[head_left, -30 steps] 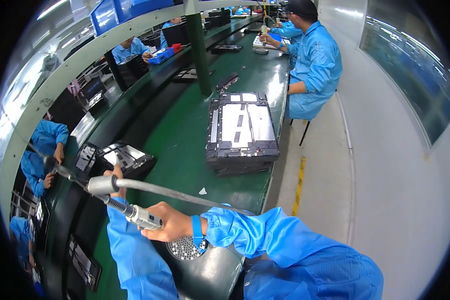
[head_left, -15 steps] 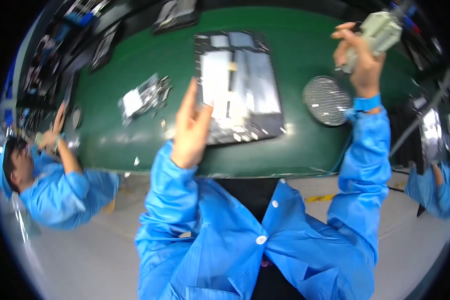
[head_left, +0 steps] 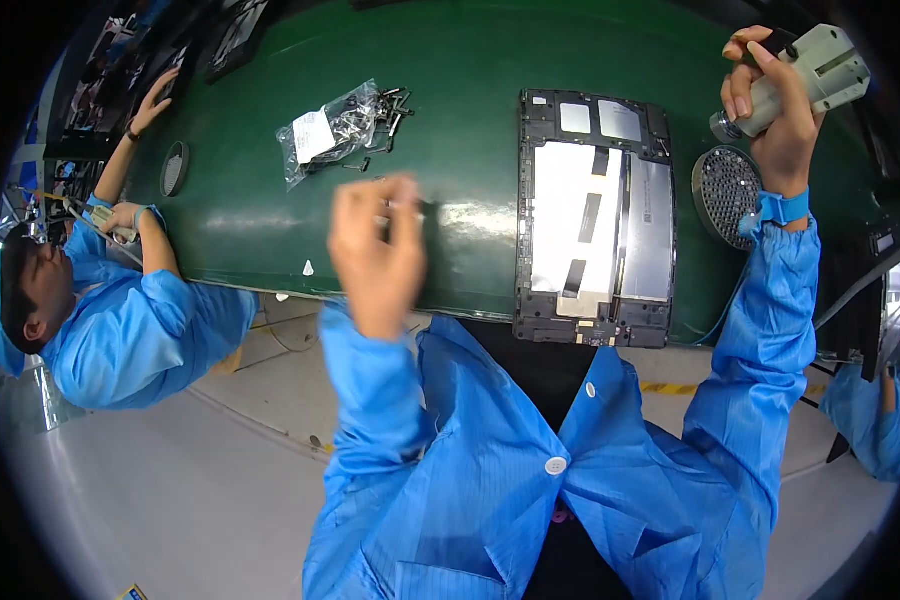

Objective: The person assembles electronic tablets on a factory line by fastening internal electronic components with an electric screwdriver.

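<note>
On the green table (head_left: pixel 450 130) lies an opened tablet-like device (head_left: pixel 645 230) with a black frame, pale inner panels and dark strips. Its near end reaches the table's front edge. My left hand (head_left: pixel 370 255), blurred, hovers left of the device. Its fingers are bent together around something small and dark that I cannot make out. Near that hand lies a clear plastic bag (head_left: pixel 345 125) with a white label, with small dark parts (head_left: pixel 395 115) spilling from its right side. My right hand (head_left: pixel 785 120) is wrapped round a pale grey-green electric screwdriver (head_left: pixel 832 70), tip pointing left.
A round dish (head_left: pixel 727 195) of small metal pieces stands beside my right wrist. Another round dish (head_left: pixel 174 168) sits at the left, near a co-worker (head_left: pixel 100 300) in blue. A white scrap (head_left: pixel 308 268) lies by the front edge. A further blue sleeve (head_left: pixel 865 410) shows at right.
My left hand has left the device's left edge and swung toward the bag, its fingers now bent. The view has shifted, and the device appears farther right. The screwdriver stays in my right hand.
</note>
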`<state>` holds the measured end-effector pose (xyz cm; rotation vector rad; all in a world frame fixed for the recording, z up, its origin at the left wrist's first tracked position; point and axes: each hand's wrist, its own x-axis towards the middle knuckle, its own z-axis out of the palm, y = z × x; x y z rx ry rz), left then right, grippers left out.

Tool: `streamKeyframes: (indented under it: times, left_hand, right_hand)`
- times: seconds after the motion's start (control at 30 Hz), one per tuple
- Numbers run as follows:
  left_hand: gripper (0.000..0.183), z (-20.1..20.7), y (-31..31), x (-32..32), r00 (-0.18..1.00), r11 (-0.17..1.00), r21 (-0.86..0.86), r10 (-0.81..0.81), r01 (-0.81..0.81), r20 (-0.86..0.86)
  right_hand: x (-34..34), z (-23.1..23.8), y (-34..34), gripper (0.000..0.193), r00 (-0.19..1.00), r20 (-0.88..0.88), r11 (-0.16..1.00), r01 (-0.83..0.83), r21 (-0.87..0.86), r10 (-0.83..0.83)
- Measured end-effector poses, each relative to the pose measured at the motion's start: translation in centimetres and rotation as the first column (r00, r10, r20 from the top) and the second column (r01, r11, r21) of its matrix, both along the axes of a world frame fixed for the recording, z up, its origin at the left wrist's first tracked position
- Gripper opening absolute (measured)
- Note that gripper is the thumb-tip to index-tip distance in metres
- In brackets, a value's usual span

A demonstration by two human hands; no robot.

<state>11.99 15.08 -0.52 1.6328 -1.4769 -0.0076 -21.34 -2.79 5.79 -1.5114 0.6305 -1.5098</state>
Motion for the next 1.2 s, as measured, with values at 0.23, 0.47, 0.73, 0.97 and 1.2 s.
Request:
streamKeyframes:
  times: [0.23,0.47,0.73,0.97,1.2]
  left_hand:
    - [0.017,0.8,-1.8,7.3,0.97,0.926,0.343,-0.21,0.157,0.122]
    - [0.017,3.3,-7.1,2.0,0.936,0.937,0.102,-0.318,0.334,-0.15]
    - [0.025,2.8,-14.6,-2.6,0.694,0.707,0.284,-0.392,0.647,-0.604]
    - [0.023,1.1,-15.8,-2.6,0.671,0.696,0.23,-0.465,0.68,-0.578]
    - [0.029,1.4,-16.0,-2.3,0.61,0.614,0.253,-0.485,0.747,-0.626]
  right_hand:
    - [0.9,-0.1,0.3,0.029,0.998,-0.058,1.0,0.008,-0.005,-0.009]
    - [2.0,0.4,0.0,0.027,0.998,-0.032,0.999,-0.046,-0.013,0.046]
    - [7.4,4.2,2.5,0.019,0.997,-0.009,0.99,-0.078,0.117,0.079]
    - [7.8,4.8,1.6,0.019,0.995,-0.004,0.988,-0.098,0.122,0.099]
    - [9.1,4.9,1.2,0.02,0.987,0.012,0.982,-0.159,0.098,0.159]
